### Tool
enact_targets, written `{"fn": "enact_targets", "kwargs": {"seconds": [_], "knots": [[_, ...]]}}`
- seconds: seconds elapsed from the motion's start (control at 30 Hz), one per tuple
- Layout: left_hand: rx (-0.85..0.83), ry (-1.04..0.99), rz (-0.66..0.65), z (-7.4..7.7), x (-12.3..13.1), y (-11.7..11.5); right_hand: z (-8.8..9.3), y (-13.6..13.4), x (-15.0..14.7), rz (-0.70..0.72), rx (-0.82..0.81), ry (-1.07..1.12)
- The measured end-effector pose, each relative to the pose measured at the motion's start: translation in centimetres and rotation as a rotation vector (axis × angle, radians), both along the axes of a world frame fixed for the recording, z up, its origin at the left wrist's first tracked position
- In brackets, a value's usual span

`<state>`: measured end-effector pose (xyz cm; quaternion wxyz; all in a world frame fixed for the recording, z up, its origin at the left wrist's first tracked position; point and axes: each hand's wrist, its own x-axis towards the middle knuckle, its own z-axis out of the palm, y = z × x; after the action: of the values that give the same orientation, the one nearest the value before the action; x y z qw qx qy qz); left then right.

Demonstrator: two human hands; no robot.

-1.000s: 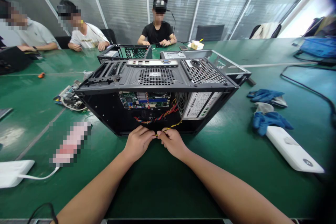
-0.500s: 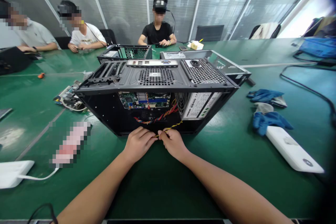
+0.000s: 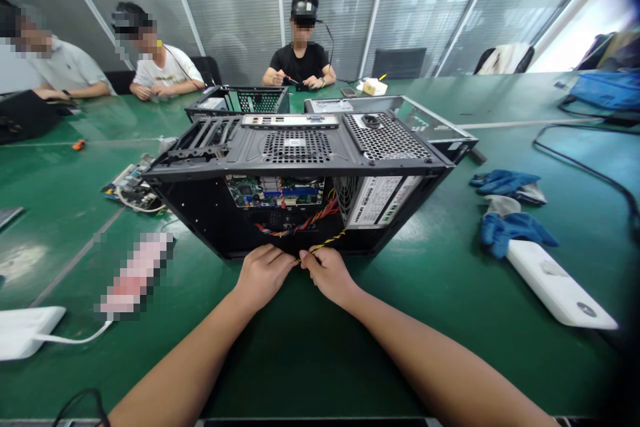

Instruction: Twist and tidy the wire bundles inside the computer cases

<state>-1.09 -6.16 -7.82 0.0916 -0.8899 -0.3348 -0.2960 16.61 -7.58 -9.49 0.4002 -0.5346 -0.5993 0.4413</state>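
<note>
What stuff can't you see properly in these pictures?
All in the head view:
- The yellow-black wire: the left hand's fingers hide its end, and the right hand covers another bit.
- The back case: the front computer case hides its lower part.
- The pink thing: big square blocks blur it.
- The white box: the left edge cuts it off.
- The label's small print: too tiny to read.

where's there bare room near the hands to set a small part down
Free: green table between the right forearm, open computer case and white block; also between both forearms, nearer than left hand and right hand. Crowded: around the blue gloves; behind the case, with dark chassis and silvery chassis.
</note>
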Motion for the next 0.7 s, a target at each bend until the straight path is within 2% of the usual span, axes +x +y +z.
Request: {"fn": "enact_targets", "kwargs": {"seconds": [0.2, 0.53, 0.7], "knots": [[-0.03, 0.025, 0.023, -0.11, -0.06, 0.01, -0.05, 0.03, -0.05, 0.04, -0.02, 0.029], [-0.016, -0.057, 0.017, -0.33, 0.25, -0.17, 0.55, -0.04, -0.05, -0.023, -0.074, 0.07], [-0.006, -0.026, 0.01, -0.11, 0.28, -0.16, 0.03, 0.01, -0.14, -0.027, -0.055, 0.062]]}}
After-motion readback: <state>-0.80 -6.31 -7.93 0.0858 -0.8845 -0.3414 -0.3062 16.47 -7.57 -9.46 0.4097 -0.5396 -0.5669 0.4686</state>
